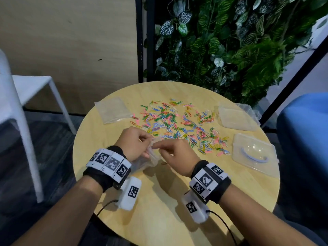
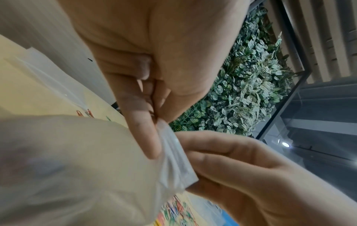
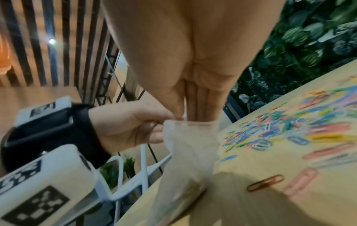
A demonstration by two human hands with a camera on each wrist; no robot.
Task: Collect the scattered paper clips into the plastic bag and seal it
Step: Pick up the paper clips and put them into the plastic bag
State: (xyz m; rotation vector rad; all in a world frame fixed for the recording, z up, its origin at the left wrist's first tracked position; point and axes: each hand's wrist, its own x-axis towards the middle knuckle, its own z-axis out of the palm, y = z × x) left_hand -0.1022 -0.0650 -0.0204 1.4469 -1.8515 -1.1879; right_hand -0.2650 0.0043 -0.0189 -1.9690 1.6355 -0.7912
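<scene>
A small clear plastic bag hangs between both hands over the near middle of the round wooden table. My left hand pinches one side of its top edge. My right hand pinches the other side, thumb against fingers. In the left wrist view, the left fingertips press the bag's rim and the right hand holds it from the opposite side. In the right wrist view, the bag droops to the table. Many coloured paper clips lie scattered beyond the hands.
A stack of clear bags lies at the back left. A clear plastic box and its lid sit on the right. One brown clip lies near the bag. A white chair stands left, a blue seat right.
</scene>
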